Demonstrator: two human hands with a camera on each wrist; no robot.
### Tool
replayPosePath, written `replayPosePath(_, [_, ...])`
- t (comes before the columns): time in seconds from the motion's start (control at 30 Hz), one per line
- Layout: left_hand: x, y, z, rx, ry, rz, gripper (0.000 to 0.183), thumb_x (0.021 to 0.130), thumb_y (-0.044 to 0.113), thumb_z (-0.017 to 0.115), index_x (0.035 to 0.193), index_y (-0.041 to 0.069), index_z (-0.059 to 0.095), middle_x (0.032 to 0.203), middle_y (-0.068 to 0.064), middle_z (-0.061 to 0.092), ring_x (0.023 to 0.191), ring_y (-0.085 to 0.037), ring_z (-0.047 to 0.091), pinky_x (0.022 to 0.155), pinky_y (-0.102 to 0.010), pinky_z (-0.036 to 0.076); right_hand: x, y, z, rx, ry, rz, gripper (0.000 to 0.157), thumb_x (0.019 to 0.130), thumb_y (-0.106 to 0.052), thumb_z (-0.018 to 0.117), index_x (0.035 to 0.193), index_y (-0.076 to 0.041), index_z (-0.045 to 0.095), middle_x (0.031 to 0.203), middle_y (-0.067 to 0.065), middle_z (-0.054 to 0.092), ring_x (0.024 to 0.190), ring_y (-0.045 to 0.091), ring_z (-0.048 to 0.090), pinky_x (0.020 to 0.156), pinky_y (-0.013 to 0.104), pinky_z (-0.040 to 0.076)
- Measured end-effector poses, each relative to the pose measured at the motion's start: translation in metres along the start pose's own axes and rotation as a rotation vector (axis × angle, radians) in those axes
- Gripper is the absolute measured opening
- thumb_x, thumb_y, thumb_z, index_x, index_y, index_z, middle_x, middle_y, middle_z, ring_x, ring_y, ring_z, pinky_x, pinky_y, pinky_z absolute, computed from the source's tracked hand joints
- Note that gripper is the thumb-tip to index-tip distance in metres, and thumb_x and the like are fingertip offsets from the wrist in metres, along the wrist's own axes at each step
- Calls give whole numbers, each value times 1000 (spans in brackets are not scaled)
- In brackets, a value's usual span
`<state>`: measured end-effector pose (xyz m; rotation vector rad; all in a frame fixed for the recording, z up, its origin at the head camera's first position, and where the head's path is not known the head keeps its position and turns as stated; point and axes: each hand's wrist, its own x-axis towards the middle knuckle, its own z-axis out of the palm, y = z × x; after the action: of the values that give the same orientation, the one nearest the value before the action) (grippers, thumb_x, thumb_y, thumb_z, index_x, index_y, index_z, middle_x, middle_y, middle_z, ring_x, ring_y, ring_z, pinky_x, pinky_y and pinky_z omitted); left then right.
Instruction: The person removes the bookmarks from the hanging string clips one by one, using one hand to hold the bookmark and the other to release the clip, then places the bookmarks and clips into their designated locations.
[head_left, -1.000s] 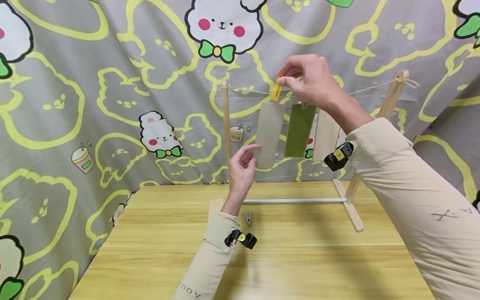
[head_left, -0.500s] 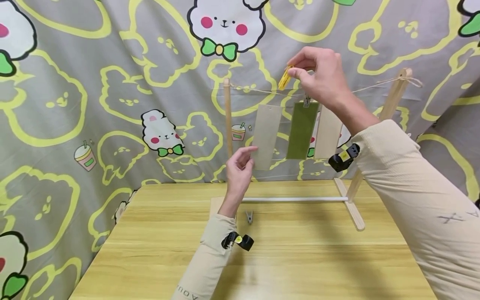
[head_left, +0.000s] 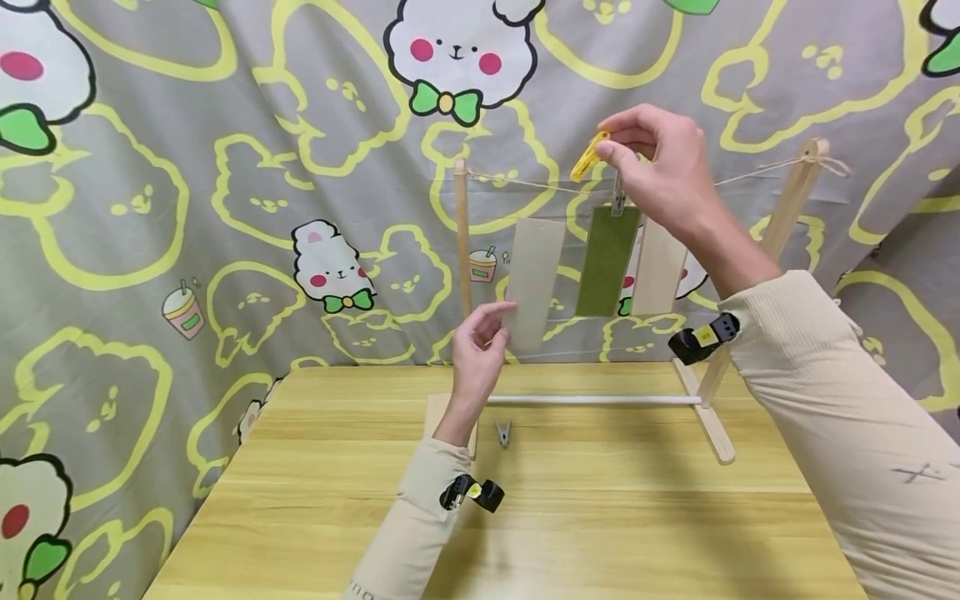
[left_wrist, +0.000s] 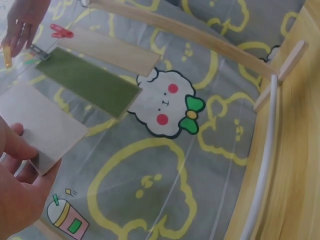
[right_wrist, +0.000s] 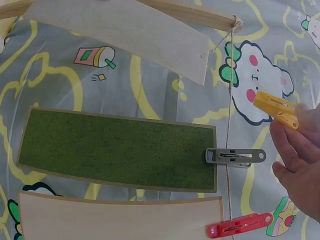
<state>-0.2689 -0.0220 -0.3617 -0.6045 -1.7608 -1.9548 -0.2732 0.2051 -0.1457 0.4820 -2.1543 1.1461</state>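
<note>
My left hand (head_left: 480, 358) pinches the lower end of a pale grey card (head_left: 536, 279) between thumb and fingers. The card's top edge, with a small hole, sits below the string (right_wrist: 230, 100) and apart from it. Up and to the right, my right hand (head_left: 663, 158) holds a yellow clothespin (head_left: 589, 157) by its end, clear of string and card. A green card (head_left: 607, 262) hangs beside the grey one from a grey clothespin (right_wrist: 235, 156). Beyond it a cream card (right_wrist: 120, 220) hangs from a red clothespin (right_wrist: 240, 225).
The string runs between two wooden posts, the left (head_left: 462, 233) and the right (head_left: 795, 200). A white rod (head_left: 592, 400) joins their feet. Another grey clothespin (head_left: 504, 433) lies on the wooden table (head_left: 600, 533). A patterned curtain (head_left: 247, 100) hangs behind.
The yellow clothespin, near the grey card's top a second ago, has moved right and away from it in my right hand. The grey card has sunk a little, still held by my left hand.
</note>
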Motion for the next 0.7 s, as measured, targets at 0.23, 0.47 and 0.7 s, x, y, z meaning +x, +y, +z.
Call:
replayPosePath(0.23, [-6,0,-4,8,-28,7,37,90,-21,56,115,0,72,113,-14,75,73,-19,57,48,-16,35,-11,5,-6,113,32,5,29,94,-20,75,118,-4,72,101,-1,71,97,9,67,92,21,50])
replayPosePath(0.47, [-13,5,-7,-11,-28,20,35,89,-22,59,116,-2,71,112,-17,75,73,-18,58,50,-16,36,-26,8,-10,190,65,-13,32,93,-16,76,120,0,71,104,0,72,98,12,67,91,19,51])
replayPosePath(0.7, [-19,9,-8,-7,-27,40,34,88,-22,61,114,-3,72,109,-19,74,72,-16,58,51,-15,37,-44,7,-10,218,115,-21,31,92,-15,78,119,-1,73,105,-1,73,98,12,68,90,18,53])
